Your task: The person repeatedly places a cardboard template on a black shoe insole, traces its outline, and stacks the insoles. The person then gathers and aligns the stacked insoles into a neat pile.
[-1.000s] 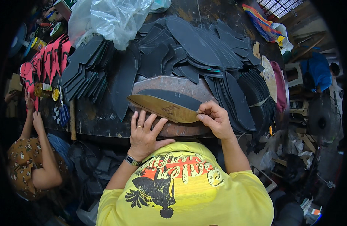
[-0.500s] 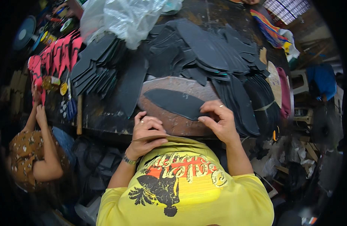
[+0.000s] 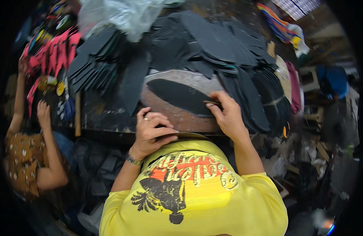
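A long dark leaf-shaped piece (image 3: 179,96) of sheet material lies flat on a worn reddish-brown board (image 3: 160,112) at the table's front edge. My right hand (image 3: 228,116) is closed at the right tip of that piece, pinching a small thin brown strip (image 3: 211,102) whose kind I cannot make out. Close to my yellow shirt, my left hand (image 3: 154,131) grips a thin flat brown template (image 3: 189,136), fingers above and thumb below. It is seen nearly edge-on, so its outline is mostly hidden.
Stacks of dark cut pieces (image 3: 213,43) cover the table behind the board, with more at its left (image 3: 97,59) and right (image 3: 252,98). A clear plastic bag (image 3: 118,15) lies at the back. At the far left, a co-worker's hands (image 3: 43,112) are near pink pieces (image 3: 59,51).
My right hand has shifted slightly, and a thin brown strip now shows between its fingertips. The co-worker's hands have moved apart. The whole view has shifted a little.
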`<action>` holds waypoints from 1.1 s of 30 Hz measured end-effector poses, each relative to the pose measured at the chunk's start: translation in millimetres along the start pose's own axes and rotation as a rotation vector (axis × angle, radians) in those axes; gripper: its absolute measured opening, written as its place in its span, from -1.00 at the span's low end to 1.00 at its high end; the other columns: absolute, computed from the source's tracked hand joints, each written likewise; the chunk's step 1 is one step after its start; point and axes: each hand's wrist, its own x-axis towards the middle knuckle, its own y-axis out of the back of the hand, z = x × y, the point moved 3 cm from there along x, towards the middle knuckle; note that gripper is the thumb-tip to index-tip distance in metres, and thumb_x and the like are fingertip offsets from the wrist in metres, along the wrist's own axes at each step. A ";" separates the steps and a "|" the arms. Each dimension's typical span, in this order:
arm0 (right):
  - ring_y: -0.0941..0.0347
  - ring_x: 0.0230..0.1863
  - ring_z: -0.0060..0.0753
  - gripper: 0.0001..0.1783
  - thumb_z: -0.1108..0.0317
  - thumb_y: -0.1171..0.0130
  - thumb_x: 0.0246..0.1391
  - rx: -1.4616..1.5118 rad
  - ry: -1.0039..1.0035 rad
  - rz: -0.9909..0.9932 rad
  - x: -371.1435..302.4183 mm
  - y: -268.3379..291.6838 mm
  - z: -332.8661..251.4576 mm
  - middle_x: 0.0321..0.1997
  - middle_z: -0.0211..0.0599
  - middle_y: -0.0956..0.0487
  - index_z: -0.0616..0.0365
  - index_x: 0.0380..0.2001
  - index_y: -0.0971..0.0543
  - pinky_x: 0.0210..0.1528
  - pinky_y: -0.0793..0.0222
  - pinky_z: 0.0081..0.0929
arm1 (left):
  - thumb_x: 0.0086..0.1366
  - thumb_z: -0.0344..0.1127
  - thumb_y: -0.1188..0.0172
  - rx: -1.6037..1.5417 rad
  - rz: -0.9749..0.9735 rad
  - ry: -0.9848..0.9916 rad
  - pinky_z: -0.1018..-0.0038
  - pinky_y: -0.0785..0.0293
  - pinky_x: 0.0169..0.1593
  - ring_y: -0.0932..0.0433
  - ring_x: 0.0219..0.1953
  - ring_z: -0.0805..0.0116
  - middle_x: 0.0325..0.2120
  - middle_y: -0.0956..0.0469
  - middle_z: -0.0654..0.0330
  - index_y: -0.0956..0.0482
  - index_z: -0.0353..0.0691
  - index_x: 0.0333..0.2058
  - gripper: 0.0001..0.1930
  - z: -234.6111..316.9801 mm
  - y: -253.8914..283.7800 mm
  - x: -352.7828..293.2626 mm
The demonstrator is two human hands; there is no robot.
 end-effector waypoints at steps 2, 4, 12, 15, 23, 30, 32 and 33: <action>-0.48 -0.24 -0.60 -0.79 0.51 -0.26 0.23 0.266 -0.105 -0.082 -2.9 10.3 7.3 -0.31 -0.35 -0.58 0.26 -0.07 -0.60 -0.09 -0.39 -0.61 | 0.02 -0.17 -0.58 -0.003 -0.002 0.000 0.03 -0.09 0.28 -0.58 -0.05 0.34 -0.31 -0.64 0.46 -0.80 0.10 -0.35 -0.81 0.1 -0.7 0.2; -0.52 -0.22 -0.56 -0.83 0.50 -0.25 0.24 0.323 -0.130 -0.020 -8.9 41.4 14.7 -0.30 -0.36 -0.62 0.29 -0.12 -0.60 -0.08 -0.41 -0.58 | 0.03 -0.18 -0.56 0.002 -0.016 0.001 0.04 -0.08 0.29 -0.58 -0.06 0.32 -0.31 -0.63 0.45 -0.81 0.08 -0.35 -0.82 0.6 -0.5 0.3; -0.46 -0.14 -0.73 -0.82 0.51 -0.21 0.31 0.508 -0.184 0.543 -41.6 167.7 53.4 -0.20 -0.52 -0.58 0.26 -0.05 -0.64 0.02 -0.32 -0.75 | 0.04 -0.26 -0.54 -0.082 0.021 0.053 0.07 -0.06 0.31 -0.58 -0.08 0.27 -0.34 -0.63 0.39 -0.77 -0.05 -0.39 -0.85 -3.8 -0.7 -2.2; -0.45 -0.14 -0.74 -0.80 0.51 -0.20 0.32 0.542 -0.207 0.567 -51.5 175.0 67.5 -0.20 -0.51 -0.58 0.28 -0.02 -0.62 0.01 -0.31 -0.76 | 0.11 -0.32 -0.48 -0.180 0.091 0.104 0.09 -0.13 0.28 -0.58 -0.10 0.25 -0.33 -0.63 0.31 -0.75 -0.17 -0.39 -0.88 -6.2 -0.5 -4.5; -0.52 -0.12 -0.47 -0.72 0.43 -0.36 0.15 -0.673 -0.206 0.631 -49.3 149.2 44.1 -0.17 -0.35 -0.63 0.25 -0.07 -0.64 -0.08 -0.41 -0.51 | 0.18 -0.48 -0.39 -0.505 0.215 0.289 0.40 -0.44 -0.01 -0.54 -0.17 0.28 -0.28 -0.58 0.16 -0.71 -0.38 -0.34 -0.90 8.8 9.6 -1.2; -0.59 -0.10 -0.33 -0.64 0.32 -0.49 0.06 0.435 0.115 -0.138 -34.6 61.0 -9.2 -0.13 -0.23 -0.68 0.25 -0.10 -0.68 -0.01 -0.48 -0.41 | 0.23 -0.59 -0.34 -0.754 0.245 0.423 0.55 -0.44 -0.08 -0.54 -0.15 0.45 -0.22 -0.57 0.19 -0.69 -0.41 -0.28 -0.92 32.8 -6.5 18.3; -0.58 -0.09 -0.39 -0.66 0.41 -0.41 0.15 0.458 0.043 -0.349 -34.3 28.7 -10.4 -0.12 -0.23 -0.67 0.28 -0.03 -0.64 -0.01 -0.48 -0.47 | 0.23 -0.55 -0.37 -0.775 0.238 0.478 0.52 -0.44 -0.07 -0.54 -0.14 0.44 -0.20 -0.58 0.19 -0.68 -0.38 -0.20 -0.84 30.7 -11.9 24.5; -0.57 -0.07 -0.49 -0.66 0.47 -0.39 0.16 0.457 -0.028 -0.413 -33.6 15.5 -7.1 -0.10 -0.27 -0.67 0.30 0.00 -0.63 0.01 -0.47 -0.52 | 0.22 -0.49 -0.41 -0.779 0.215 0.501 0.47 -0.45 -0.04 -0.55 -0.13 0.40 -0.19 -0.58 0.19 -0.67 -0.36 -0.15 -0.78 28.0 -12.6 26.7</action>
